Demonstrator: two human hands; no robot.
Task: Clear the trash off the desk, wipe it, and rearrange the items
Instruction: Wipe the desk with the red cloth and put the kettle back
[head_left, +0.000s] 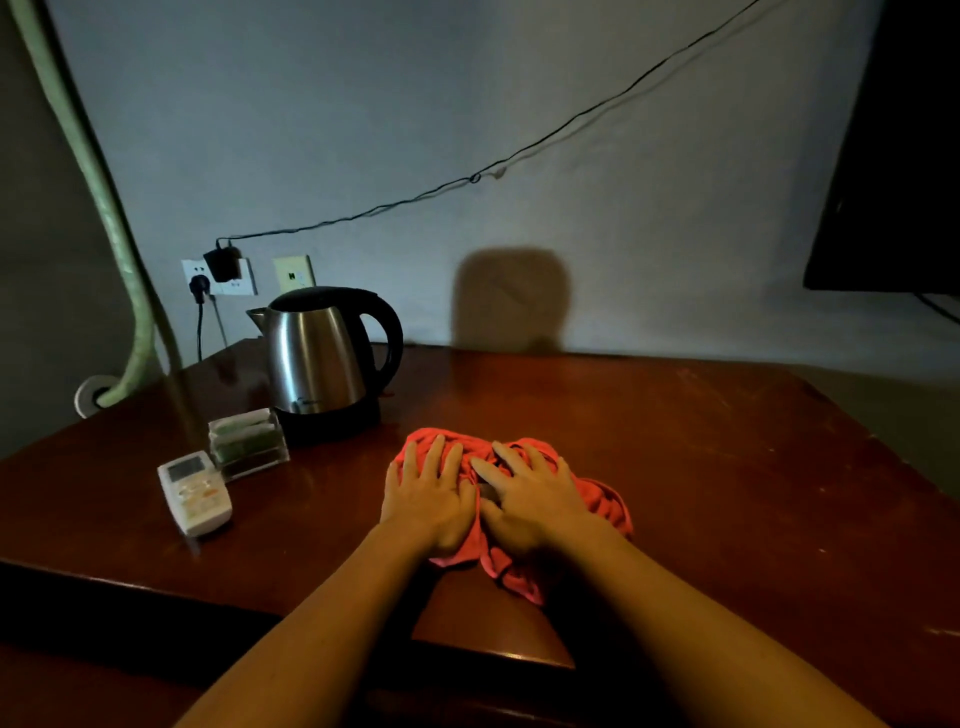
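A crumpled red cloth (605, 501) lies on the dark wooden desk (701, 457) near its middle. My left hand (428, 493) and my right hand (535, 496) press flat on the cloth side by side, fingers straight and spread, pointing away from me. The hands cover most of the cloth; its edges stick out at the far side, at the right and toward me.
A steel electric kettle (317, 358) on a black base stands at the back left. In front of it sit a clear holder with sachets (247, 441) and a white remote control (195, 491). Wall sockets (221, 275), a cable and a dark screen (893, 182) at the right.
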